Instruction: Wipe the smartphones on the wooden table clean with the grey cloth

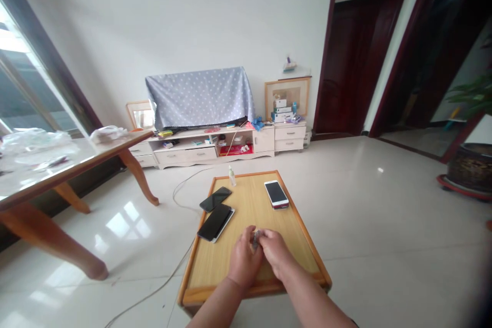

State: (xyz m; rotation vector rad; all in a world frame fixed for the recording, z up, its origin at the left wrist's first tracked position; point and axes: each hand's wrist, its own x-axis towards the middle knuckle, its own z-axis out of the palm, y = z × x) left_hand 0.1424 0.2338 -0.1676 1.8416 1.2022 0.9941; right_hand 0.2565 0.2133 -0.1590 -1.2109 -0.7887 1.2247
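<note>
My left hand (246,256) and my right hand (273,251) meet above the near part of a small wooden table (249,195). Pinched between their fingers is a small greyish, crumpled-looking thing (256,239); most of it is hidden, so I cannot tell its kind. Left of my hands, a dark phone (214,221) lies over a white-edged one, and another dark phone (216,199) is just behind. A white-framed phone (275,192) rests on a dark red one at the right. Near the far left corner stands a small clear spray bottle (232,176).
A larger table (138,138) with plastic bags on top stands at the left. A cable (169,279) runs along the tiled floor beside the small table. Against the wall is a low white cabinet (184,156) bearing a cloth-covered shape (200,97). A potted plant (471,169) is at the right.
</note>
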